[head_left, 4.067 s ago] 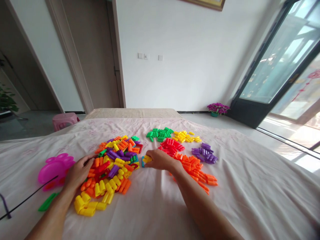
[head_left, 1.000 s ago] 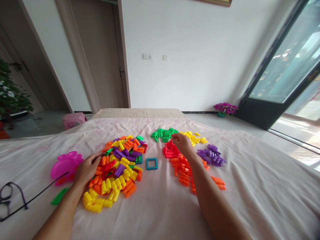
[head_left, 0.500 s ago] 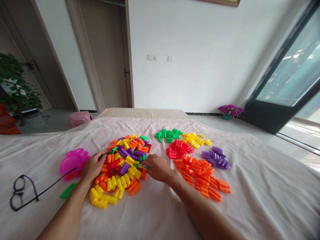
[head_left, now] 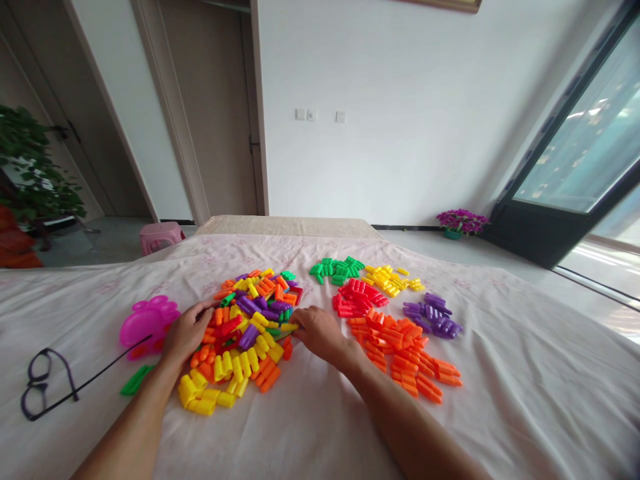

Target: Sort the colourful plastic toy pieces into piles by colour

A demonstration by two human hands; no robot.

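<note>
A heap of mixed plastic bullet-shaped pieces (head_left: 247,305) in orange, yellow, purple, red and green lies on the cloth before me. My left hand (head_left: 189,331) rests against the heap's left side, its fingers stretched along the edge and apart, with nothing seen in it. At the right side, my right hand (head_left: 317,331) has bent fingers pinched at the end of a yellow plastic piece (head_left: 289,327); its fingertips are partly hidden. Nearer me, yellow pieces (head_left: 235,365) curve along the front of the heap.
Sorted groups lie right: green pieces (head_left: 337,269), yellow pieces (head_left: 393,281), red pieces (head_left: 359,298), purple pieces (head_left: 434,316) and orange pieces (head_left: 403,353). At left are a pink paw-shaped tray (head_left: 145,320), a green piece (head_left: 136,381) and black glasses (head_left: 43,387). A pink stool (head_left: 161,237) stands beyond.
My right hand has shifted slightly, and the yellow piece at its fingertips now shows more plainly. A bit of blue by those fingers is out of sight. My left hand stays put.
</note>
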